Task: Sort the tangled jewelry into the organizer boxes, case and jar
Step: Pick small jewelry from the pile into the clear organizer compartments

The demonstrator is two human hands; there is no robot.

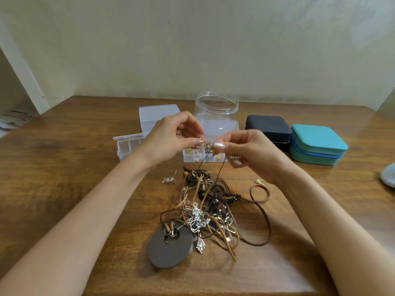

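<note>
**Two hands pinching one thin cord above the tangle**

Two hands hold a thin black cord (221, 170) that rises from the tangled heap of leather cords and silver charms (210, 212) on the wooden worktop (74, 167). The left hand (173, 137) and right hand (245, 152) are both nearly closed, fingertips pinched on the cord's top, just above the heap. The cord looks light, limp and likely to snag; grip near the knot or bead and ease it out. Beyond the heap stand the clear compartmented organizer box (190, 158) and the clear plastic jar (215, 107).
</note>
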